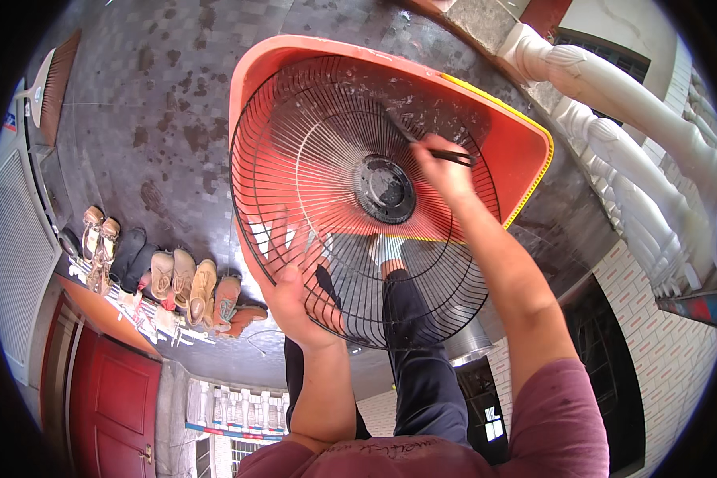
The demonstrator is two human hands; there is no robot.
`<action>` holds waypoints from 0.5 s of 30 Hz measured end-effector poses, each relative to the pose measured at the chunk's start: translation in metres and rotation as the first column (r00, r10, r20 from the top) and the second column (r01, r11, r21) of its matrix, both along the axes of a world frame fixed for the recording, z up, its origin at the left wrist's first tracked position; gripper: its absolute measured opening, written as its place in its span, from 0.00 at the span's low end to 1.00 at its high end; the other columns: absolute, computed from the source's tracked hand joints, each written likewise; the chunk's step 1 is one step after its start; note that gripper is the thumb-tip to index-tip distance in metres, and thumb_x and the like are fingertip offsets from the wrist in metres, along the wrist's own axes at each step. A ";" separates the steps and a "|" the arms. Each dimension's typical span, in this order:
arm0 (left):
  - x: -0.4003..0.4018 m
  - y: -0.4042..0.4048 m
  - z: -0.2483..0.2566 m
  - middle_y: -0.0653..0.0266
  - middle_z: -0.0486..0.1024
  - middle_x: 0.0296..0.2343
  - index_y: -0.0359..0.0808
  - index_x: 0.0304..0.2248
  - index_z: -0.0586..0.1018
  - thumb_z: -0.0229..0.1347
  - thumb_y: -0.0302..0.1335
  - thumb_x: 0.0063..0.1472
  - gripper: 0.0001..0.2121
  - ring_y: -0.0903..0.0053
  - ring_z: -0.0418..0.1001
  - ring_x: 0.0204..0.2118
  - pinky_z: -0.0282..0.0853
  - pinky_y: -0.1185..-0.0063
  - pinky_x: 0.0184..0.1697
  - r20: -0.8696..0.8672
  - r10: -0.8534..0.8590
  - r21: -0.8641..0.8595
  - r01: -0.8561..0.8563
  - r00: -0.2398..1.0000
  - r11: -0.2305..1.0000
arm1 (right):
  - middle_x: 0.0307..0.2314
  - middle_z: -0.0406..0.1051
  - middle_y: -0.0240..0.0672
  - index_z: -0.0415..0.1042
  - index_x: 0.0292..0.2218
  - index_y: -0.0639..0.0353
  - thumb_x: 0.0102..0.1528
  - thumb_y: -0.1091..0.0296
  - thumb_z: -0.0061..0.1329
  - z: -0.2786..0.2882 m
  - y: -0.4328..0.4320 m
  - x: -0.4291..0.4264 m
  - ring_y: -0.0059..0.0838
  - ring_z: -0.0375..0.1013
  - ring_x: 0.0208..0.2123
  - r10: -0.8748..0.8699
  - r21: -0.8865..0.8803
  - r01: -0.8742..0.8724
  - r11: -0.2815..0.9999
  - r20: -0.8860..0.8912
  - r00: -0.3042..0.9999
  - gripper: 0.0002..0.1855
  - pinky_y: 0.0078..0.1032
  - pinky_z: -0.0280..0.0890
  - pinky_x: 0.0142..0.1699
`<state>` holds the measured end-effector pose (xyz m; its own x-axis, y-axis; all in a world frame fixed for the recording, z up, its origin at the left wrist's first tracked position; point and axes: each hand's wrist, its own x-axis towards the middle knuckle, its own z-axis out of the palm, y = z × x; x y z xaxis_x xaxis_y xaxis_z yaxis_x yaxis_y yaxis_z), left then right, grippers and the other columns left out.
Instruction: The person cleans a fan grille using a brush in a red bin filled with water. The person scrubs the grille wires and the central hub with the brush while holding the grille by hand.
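A round black wire fan guard (385,190) slants over a red plastic tub (520,158). My left hand (302,302) grips the guard's rim at its lower left, with the fingers spread behind the wires. In my right hand (445,170) is a slim brush (454,156) with a black handle; its far end lies against the wires above the hub, blurred. The guard's hub plate has wet, worn-looking patches. Behind the wires, dark water (466,116) lies in the tub, with light specks on its surface.
Several pairs of shoes (182,278) line the floor at left. A broom (54,89) stands beyond them. White balusters (624,155) run along the right. A metal bucket (469,340) sits near my right leg. Wet spots mark the grey floor tiles (155,119). One tub edge is yellow.
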<state>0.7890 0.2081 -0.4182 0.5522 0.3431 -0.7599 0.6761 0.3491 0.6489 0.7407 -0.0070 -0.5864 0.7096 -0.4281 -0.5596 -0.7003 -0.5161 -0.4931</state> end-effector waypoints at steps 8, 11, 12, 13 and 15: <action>0.005 -0.006 0.003 0.56 0.69 0.41 0.31 0.49 0.63 0.48 0.35 0.53 0.25 0.73 0.70 0.41 0.70 0.76 0.41 0.041 -0.002 0.006 0.001 0.999 1.000 | 0.19 0.71 0.42 0.73 0.25 0.58 0.49 0.64 0.51 0.029 0.063 0.038 0.37 0.71 0.21 -0.177 0.359 0.105 0.927 0.173 0.969 0.08 0.28 0.66 0.29; 0.005 -0.009 0.000 0.56 0.69 0.41 0.32 0.50 0.62 0.47 0.34 0.53 0.25 0.72 0.70 0.42 0.70 0.73 0.42 0.074 -0.025 -0.042 0.028 0.997 0.999 | 0.19 0.71 0.42 0.73 0.25 0.56 0.49 0.61 0.51 0.007 0.040 0.021 0.36 0.71 0.21 -0.008 0.154 -0.015 0.988 0.148 0.989 0.08 0.28 0.66 0.28; 0.006 -0.012 0.001 0.55 0.69 0.41 0.33 0.50 0.62 0.47 0.33 0.53 0.24 0.71 0.70 0.42 0.71 0.74 0.41 0.097 0.002 -0.020 0.000 0.995 1.000 | 0.19 0.71 0.42 0.73 0.25 0.57 0.49 0.62 0.51 0.006 0.018 0.008 0.37 0.72 0.22 -0.054 0.117 0.053 0.992 0.007 0.999 0.08 0.29 0.67 0.28; 0.009 -0.015 0.003 0.54 0.68 0.42 0.34 0.50 0.62 0.47 0.33 0.53 0.24 0.70 0.70 0.41 0.72 0.74 0.40 0.125 0.026 -0.014 -0.024 0.992 1.000 | 0.19 0.71 0.42 0.73 0.26 0.58 0.49 0.63 0.51 0.002 -0.010 -0.013 0.37 0.72 0.21 -0.100 0.071 0.106 0.992 -0.092 0.991 0.08 0.30 0.67 0.27; 0.008 -0.012 0.004 0.49 0.62 0.47 0.32 0.54 0.54 0.45 0.29 0.53 0.28 0.63 0.66 0.46 0.66 0.69 0.46 0.135 -0.008 -0.077 0.019 0.991 0.997 | 0.17 0.71 0.42 0.73 0.25 0.61 0.49 0.65 0.49 -0.004 -0.049 -0.047 0.35 0.72 0.19 -0.140 -0.093 0.129 0.987 -0.132 0.981 0.09 0.31 0.66 0.26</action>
<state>0.7969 0.1959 -0.4145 0.6551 0.2775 -0.7027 0.5896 0.3938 0.7052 0.6933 -0.0561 -0.5902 0.5609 -0.5637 -0.6064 -0.8244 -0.4476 -0.3465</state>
